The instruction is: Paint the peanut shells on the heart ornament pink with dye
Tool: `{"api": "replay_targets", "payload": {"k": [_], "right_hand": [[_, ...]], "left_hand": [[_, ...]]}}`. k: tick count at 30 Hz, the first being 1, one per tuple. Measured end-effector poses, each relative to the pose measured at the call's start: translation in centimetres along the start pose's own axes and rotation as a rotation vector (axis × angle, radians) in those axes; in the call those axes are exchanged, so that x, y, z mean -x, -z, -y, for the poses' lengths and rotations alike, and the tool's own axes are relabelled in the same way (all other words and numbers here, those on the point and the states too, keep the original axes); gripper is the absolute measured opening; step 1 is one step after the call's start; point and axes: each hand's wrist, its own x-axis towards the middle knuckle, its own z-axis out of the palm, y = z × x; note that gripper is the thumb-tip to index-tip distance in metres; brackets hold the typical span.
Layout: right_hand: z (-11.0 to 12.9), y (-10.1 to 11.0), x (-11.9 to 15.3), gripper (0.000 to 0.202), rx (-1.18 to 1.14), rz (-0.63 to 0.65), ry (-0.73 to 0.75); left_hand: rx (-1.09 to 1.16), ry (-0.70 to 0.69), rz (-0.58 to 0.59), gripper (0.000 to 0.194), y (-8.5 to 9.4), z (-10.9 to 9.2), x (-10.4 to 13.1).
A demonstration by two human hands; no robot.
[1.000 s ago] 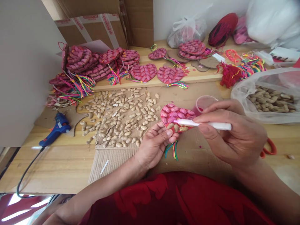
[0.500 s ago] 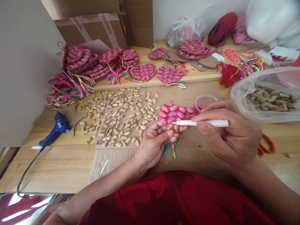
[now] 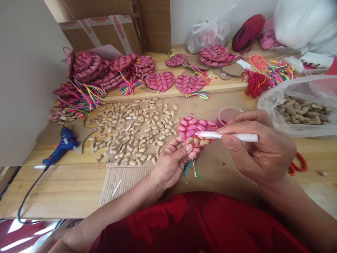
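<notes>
My left hand (image 3: 173, 160) pinches the lower edge of a red heart-shaped piece (image 3: 193, 127) covered with peanuts. Its upper peanuts are pink, while several near the bottom are plain tan. Colourful strings (image 3: 192, 168) hang below it. Held between the thumb and fingers of my right hand (image 3: 252, 144) is a white brush-like pen (image 3: 239, 137). The pink tip lies over the peanuts in the middle of the heart; whether it touches them I cannot tell. Just behind my right fingers is a clear cup (image 3: 229, 114) with something pink in it.
Loose peanuts (image 3: 142, 140) cover cardboard at the left. A blue glue gun (image 3: 61, 146) lies farther left. Finished-looking pink hearts (image 3: 160, 80) line the back. At the right are a bag of peanuts (image 3: 302, 110) and orange-handled scissors (image 3: 300, 164).
The pen tip has shifted slightly up and right on the heart, off the lower peanuts. Both hands keep their grips, and the whole view has drifted slightly.
</notes>
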Motion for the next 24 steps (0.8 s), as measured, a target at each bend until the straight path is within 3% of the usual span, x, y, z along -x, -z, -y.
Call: {"api": "replay_targets", "payload": {"k": [8,14,24], "right_hand": [[0.24,-0.19,-0.10,0.019,-0.077,0.026,-0.032],[0.08,0.02,-0.05,0.020,-0.026,-0.072,-0.060],[0.22,0.16,0.00,0.020,0.023,-0.004,0.014]], "left_hand": [[-0.028,-0.001,0.032,0.027,0.13,0.13,-0.07],[-0.037,-0.007,0.017,0.028,0.15,0.14,0.00],[-0.143,-0.069,0.051,0.031,0.49,0.54,-0.15]]}}
